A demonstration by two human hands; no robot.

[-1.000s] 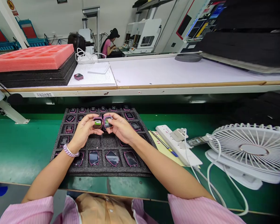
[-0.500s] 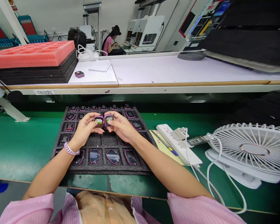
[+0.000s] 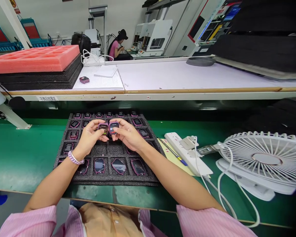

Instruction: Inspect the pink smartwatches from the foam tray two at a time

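Observation:
My left hand (image 3: 90, 136) is closed on a purple-framed smartwatch body (image 3: 103, 127), its thumb at the lit screen. Right beside it, my right hand (image 3: 127, 134) grips a second smartwatch body (image 3: 113, 126), with the thumb across its screen. The two watches are side by side, facing me, above a dark grey foam tray (image 3: 101, 179). Several more watch bodies lie in the tray's pockets, among them a dark-screened one (image 3: 99, 165) in the front row. Those in the back rows show white text. Some middle pockets hold nothing; my hands hide others.
A white power strip (image 3: 187, 153) with a plugged adapter, a pen (image 3: 172, 150) and a white fan (image 3: 263, 161) with cables stand right of the tray. On the shelf are pink foam (image 3: 34, 61), papers and another watch body (image 3: 84, 80). A person (image 3: 117, 46) sits beyond.
The screens of both held watches have changed from a green display to other content. My hands have stayed almost in place.

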